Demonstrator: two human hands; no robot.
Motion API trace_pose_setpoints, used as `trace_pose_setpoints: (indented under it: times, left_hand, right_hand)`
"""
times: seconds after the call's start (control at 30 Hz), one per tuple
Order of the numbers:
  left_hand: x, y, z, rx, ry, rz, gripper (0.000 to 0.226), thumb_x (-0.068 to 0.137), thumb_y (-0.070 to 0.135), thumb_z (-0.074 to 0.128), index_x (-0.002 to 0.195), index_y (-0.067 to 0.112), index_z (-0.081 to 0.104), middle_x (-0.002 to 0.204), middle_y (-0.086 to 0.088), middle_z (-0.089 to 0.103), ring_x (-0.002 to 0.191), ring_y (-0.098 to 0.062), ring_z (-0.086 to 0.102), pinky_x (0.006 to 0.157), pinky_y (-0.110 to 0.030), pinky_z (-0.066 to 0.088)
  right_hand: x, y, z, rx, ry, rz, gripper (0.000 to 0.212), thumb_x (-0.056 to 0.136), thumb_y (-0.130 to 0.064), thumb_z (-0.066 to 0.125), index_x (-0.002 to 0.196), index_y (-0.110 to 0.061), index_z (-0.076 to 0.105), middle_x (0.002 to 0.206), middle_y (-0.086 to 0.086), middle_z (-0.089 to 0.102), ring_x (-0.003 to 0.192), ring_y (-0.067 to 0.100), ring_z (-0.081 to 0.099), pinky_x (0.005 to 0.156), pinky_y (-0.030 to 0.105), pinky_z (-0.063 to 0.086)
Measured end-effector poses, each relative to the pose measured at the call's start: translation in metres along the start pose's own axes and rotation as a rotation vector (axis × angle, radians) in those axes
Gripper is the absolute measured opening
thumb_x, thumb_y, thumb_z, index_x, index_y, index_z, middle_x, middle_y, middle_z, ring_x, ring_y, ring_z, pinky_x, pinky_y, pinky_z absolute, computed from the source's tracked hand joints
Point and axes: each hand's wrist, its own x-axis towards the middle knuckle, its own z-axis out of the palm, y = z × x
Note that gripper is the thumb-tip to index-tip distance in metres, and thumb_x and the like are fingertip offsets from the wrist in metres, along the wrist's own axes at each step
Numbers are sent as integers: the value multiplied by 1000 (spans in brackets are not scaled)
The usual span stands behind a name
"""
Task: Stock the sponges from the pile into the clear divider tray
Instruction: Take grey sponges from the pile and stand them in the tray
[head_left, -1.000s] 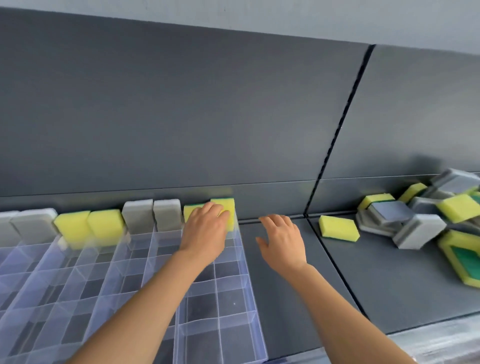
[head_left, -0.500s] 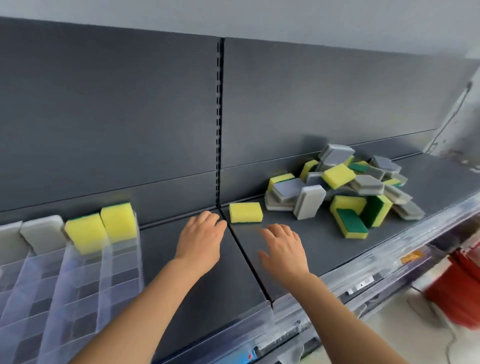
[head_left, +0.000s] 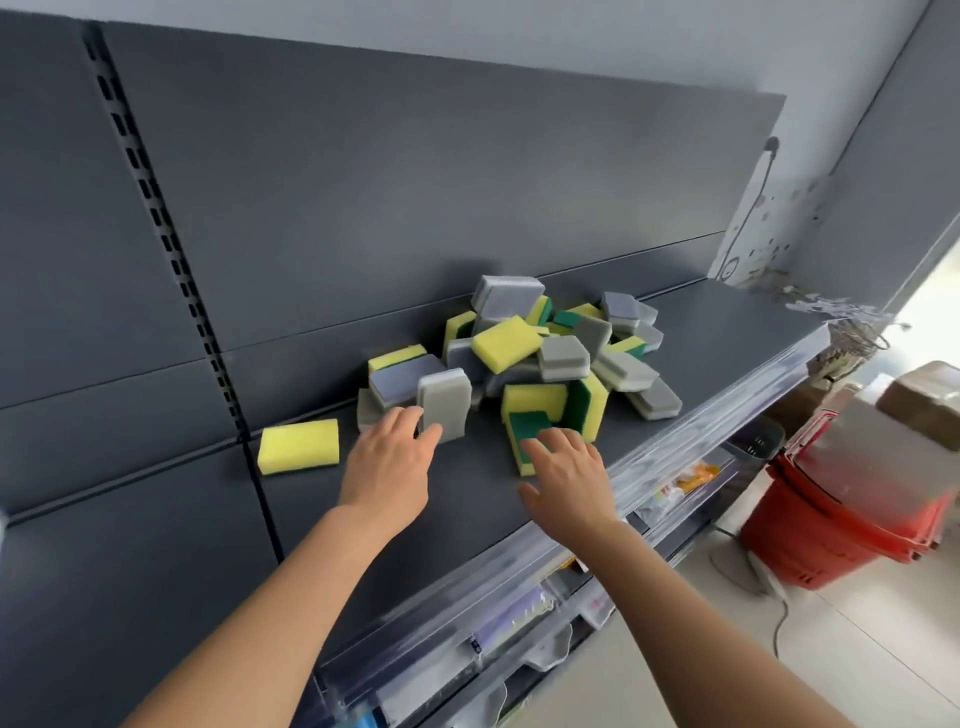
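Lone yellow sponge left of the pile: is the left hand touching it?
Apart. The head view shows a strip of dark shelf between the yellow sponge and the left hand.

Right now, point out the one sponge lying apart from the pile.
The flat yellow rectangular foam sponge on the dark grey shelf, left of the left hand. It lies alone; the others are heaped together in the pile.

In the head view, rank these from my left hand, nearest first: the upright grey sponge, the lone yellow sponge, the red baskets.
1. The upright grey sponge, right at the fingertips of the left hand.
2. The lone yellow sponge, just left of that hand on the shelf.
3. The red baskets, far right, down on the floor.
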Motion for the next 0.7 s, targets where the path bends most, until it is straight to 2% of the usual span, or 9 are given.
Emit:
trace_pose_setpoints:
  times: [0.1, 0.2, 0.27, 0.33, 0.43, 0.5, 0.6, 0.7]
  left_hand:
    - [31, 11, 4, 25, 10, -19, 57, 68, 6, 74, 122, 12, 57, 128, -18, 51, 113, -34, 51, 85, -43, 49]
    - [60, 14, 13, 31, -3, -69, 67, 74, 15, 71, 135, 15, 43, 140, -18, 39, 125, -34, 41, 88, -43, 45]
    - [77, 14, 21, 16, -20, -111, 71, 81, 23, 66, 142, 18, 31, 144, -14, 34, 129, -30, 35, 92, -40, 42]
    - [92, 13, 29, -23, -26, -140, 69, 86, 24, 61, 144, 17, 25, 140, -10, 38, 125, -26, 39, 92, -35, 43]
    - [108, 14, 34, -111, -39, -154, 59, 91, 22, 55, 143, 17, 26, 128, -6, 48, 116, -22, 45, 86, -31, 44]
    - [114, 14, 35, -182, -44, -174, 57, 92, 27, 55, 141, 17, 29, 126, -5, 51, 115, -22, 48, 86, -32, 45]
    - [117, 15, 30, -272, -53, -241, 51, 88, 31, 60, 132, 18, 37, 123, -2, 55, 114, -21, 50, 84, -33, 48]
    - [112, 18, 20, -398, -40, -341, 43, 87, 31, 62, 124, 21, 44, 120, 2, 57, 111, -20, 51, 80, -32, 45]
  right_hand:
    - [21, 23, -5, -8, 66, 36, 41, 82, -31, 66, 119, -16, 56, 123, 7, 53, 121, 30, 43, 97, 39, 39]
    - [46, 39, -9, -22, 235, 88, 45, 68, -26, 79, 108, -13, 61, 113, 10, 58, 105, 34, 54, 86, 41, 48]
    - [62, 48, -10, -33, 310, 111, 54, 64, -23, 82, 111, -15, 58, 114, 11, 56, 104, 33, 53, 87, 42, 48]
    - [77, 56, -9, -43, 313, 112, 62, 63, -21, 81, 119, -16, 54, 123, 12, 53, 112, 33, 50, 92, 43, 46]
    - [99, 65, -4, -56, 243, 111, 67, 70, -18, 75, 131, -18, 47, 138, 12, 43, 127, 34, 41, 98, 44, 42]
    - [111, 70, 1, -54, 202, 95, 59, 74, -15, 69, 129, -19, 48, 138, 11, 43, 129, 33, 38, 98, 43, 41]
    - [124, 75, 3, -1, 224, 33, 40, 76, -10, 65, 114, -17, 60, 117, 8, 58, 110, 33, 51, 84, 42, 45]
    - [129, 79, -2, 81, 348, 4, 38, 74, -13, 68, 112, -14, 61, 105, 8, 63, 97, 33, 56, 76, 41, 48]
